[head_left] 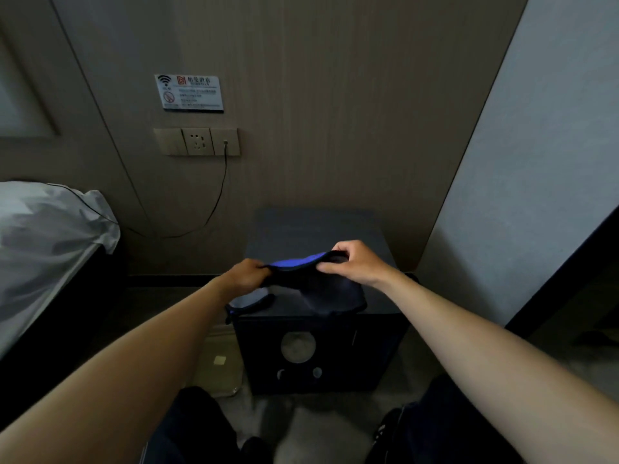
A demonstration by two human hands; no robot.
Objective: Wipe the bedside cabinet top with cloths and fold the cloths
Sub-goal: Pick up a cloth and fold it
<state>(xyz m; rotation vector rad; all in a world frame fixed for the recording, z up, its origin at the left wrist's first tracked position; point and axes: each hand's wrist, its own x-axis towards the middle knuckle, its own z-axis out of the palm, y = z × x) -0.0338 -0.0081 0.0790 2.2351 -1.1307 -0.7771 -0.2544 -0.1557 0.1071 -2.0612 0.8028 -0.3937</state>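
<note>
The blue cloth (301, 262) is stretched side to side just below the frame's centre, its long axis running left to right above the bedside cabinet top (315, 226). The left hand (246, 272) pinches its left end and the right hand (355, 262) pinches its right end, fingers curled round the edge. The rest hangs onto the cabinet's front edge beside a grey cloth (248, 301) at lower left. The fold looks like bringing one end across to the other.

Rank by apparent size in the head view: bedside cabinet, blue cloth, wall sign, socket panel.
1. bedside cabinet
2. blue cloth
3-4. socket panel and wall sign: look alike, unranked.
</note>
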